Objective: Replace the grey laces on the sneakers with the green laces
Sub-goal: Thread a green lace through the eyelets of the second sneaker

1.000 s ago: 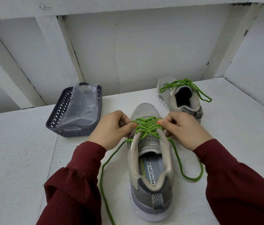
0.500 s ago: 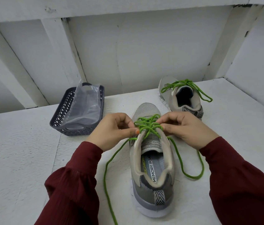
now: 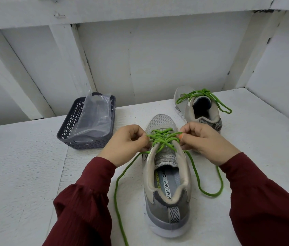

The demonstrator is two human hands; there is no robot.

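The left tail of the green lace (image 3: 164,139) runs off the bottom edge, and its right tail passes behind the right sleeve (image 3: 264,201). The right grip (image 3: 209,141) covers part of the far sneaker (image 3: 187,110), at its heel. The near sneaker (image 3: 166,215) has its insole print (image 3: 165,185) partly hidden under the tongue (image 3: 165,157).

White textured table (image 3: 24,166) — white braced wall (image 3: 149,59) behind.

White-painted wooden nook, type unclear: plank wall (image 3: 157,64), slanted beams (image 3: 23,73).
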